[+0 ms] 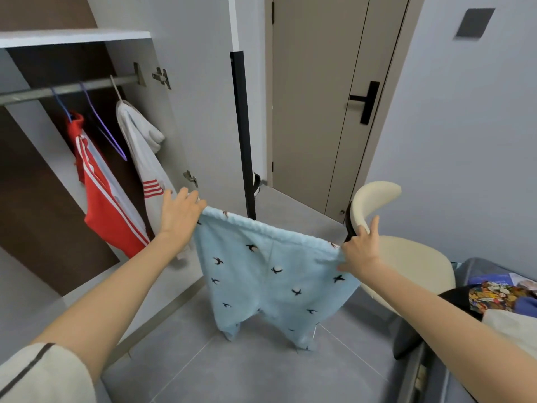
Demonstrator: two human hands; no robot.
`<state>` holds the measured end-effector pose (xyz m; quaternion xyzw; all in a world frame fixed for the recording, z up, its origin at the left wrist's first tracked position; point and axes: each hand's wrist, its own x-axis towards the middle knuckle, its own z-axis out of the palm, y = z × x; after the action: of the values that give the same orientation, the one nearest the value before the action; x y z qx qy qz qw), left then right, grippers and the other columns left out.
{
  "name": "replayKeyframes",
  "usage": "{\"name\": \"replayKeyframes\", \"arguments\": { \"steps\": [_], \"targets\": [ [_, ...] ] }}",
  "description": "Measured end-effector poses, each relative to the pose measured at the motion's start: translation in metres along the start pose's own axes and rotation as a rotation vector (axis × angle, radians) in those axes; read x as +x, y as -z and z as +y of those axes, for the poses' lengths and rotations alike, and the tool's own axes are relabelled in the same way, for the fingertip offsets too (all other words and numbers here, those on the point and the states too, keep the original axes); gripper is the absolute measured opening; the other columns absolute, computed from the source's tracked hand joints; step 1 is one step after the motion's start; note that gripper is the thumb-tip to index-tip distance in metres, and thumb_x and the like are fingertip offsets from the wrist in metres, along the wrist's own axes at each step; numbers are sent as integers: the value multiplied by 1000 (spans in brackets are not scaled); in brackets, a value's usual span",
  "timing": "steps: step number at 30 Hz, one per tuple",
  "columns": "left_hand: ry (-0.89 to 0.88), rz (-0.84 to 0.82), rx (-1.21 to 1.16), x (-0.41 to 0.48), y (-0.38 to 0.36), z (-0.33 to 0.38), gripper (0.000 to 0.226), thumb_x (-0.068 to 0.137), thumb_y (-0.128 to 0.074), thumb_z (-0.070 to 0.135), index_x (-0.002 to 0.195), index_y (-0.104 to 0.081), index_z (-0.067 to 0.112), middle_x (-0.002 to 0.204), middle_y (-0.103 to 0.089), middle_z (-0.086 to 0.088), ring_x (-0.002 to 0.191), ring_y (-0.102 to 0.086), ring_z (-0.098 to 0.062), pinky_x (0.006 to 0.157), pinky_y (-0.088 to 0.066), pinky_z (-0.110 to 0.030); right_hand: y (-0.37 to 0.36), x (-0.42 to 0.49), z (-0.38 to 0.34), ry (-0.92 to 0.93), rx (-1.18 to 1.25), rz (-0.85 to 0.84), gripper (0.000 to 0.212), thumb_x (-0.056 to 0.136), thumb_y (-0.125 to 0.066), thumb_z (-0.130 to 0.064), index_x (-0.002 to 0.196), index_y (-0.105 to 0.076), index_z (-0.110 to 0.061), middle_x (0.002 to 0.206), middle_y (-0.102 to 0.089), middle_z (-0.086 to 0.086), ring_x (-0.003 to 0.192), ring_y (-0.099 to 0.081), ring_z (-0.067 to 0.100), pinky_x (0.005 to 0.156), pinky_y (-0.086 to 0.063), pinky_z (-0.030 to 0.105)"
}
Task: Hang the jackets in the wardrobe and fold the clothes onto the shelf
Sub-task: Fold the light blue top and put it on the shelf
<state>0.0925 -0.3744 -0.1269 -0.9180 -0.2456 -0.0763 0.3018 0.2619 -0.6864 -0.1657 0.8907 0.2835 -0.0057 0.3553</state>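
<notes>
Light blue shorts (270,274) printed with small dark birds hang in the air in front of me, stretched out by the waistband. My left hand (180,214) pinches the left end of the waistband and my right hand (361,249) pinches the right end. Both legs of the shorts dangle above the grey floor. To the left the wardrobe (72,37) stands open. On its rail (69,89) hang a red jacket with white stripes (107,199) and a white jacket with red stripes (142,158). An empty purple hanger (109,135) hangs between them.
The open wardrobe door (203,112) with a black edge stands just behind my left hand. A cream chair (406,257) is behind my right hand. More clothes, one with a colourful print (499,298), lie piled at the right edge. A closed beige door (319,97) is ahead.
</notes>
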Motion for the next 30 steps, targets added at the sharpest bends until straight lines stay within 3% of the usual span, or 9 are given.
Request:
{"name": "replayKeyframes", "arguments": {
  "steps": [3, 5, 8, 10, 13, 17, 21, 26, 30],
  "targets": [
    [3, -8, 27, 1, 5, 2, 33, 91, -50, 14, 122, -46, 24, 118, -48, 2, 113, -42, -22, 108, -26, -47, 12, 3, 3, -89, 163, 91, 32, 96, -36, -46, 101, -63, -29, 103, -65, -5, 111, -47, 29, 107, -17, 54],
    [18, -30, 36, 0, 3, -2, 34, 90, -45, 15, 123, -43, 21, 118, -47, 1, 113, -41, -22, 111, -19, -49, 20, 6, 9, -136, 341, 254, 25, 96, -42, -36, 97, -63, -23, 98, -66, -1, 99, -54, 25, 88, -31, 39],
    [63, -9, -15, -6, -4, -12, 27, 90, -41, 13, 115, -50, 15, 112, -49, -4, 106, -43, -25, 105, -24, -45, 28, 11, 24, -172, 793, 538, 24, 93, -49, -34, 88, -57, -11, 92, -61, 9, 89, -55, 31, 66, -32, 34],
    [109, -60, -99, -5, -3, -16, 24, 89, -49, 17, 112, -54, 12, 113, -50, -8, 107, -43, -27, 95, -29, -42, 39, 15, 32, -118, 1162, 575, 25, 90, -56, -31, 82, -58, -8, 87, -52, 11, 91, -48, 30, 69, -37, 35],
    [168, -296, -421, 10, 8, -13, 30, 94, -44, 28, 115, -57, 11, 123, -45, -17, 116, -39, -34, 95, -30, -42, 62, 18, 32, -21, 1566, 342, 28, 87, -63, -31, 71, -60, -7, 74, -50, 2, 82, -45, 20, 69, -37, 30],
    [430, -585, -1387, 19, 35, 6, 19, 92, -48, 19, 97, -58, 5, 88, -59, -13, 81, -58, -26, 79, -53, -37, 77, 18, 22, -165, 2028, -55, 43, 83, -66, -29, 115, -60, 0, 108, -67, 15, 97, -65, 30, 81, -52, 34],
    [554, -823, -2023, 21, 62, 20, 14, 91, -47, 8, 98, -58, 4, 75, -69, -11, 69, -69, -19, 66, -60, -35, 88, 14, 29, -228, 2371, -132, 48, 86, -64, -24, 128, -50, -3, 116, -65, 14, 103, -64, 31, 96, -50, 47],
    [436, -916, -2288, 30, 98, 44, 28, 90, -55, 7, 117, -55, 0, 106, -67, -17, 93, -69, -23, 68, -61, -37, 111, -7, 32, 115, 2248, -51, 29, 90, -62, -16, 112, -62, 2, 109, -69, 16, 100, -67, 29, 92, -52, 40],
    [308, -820, -2244, 28, 125, 76, 16, 89, -55, 3, 105, -60, 2, 91, -71, -10, 78, -72, -14, 60, -58, -28, 109, -26, 29, 423, 1769, 11, 35, 81, -69, -7, 113, -58, 2, 101, -64, 8, 92, -61, 20, 81, -50, 31]
  ]
}}
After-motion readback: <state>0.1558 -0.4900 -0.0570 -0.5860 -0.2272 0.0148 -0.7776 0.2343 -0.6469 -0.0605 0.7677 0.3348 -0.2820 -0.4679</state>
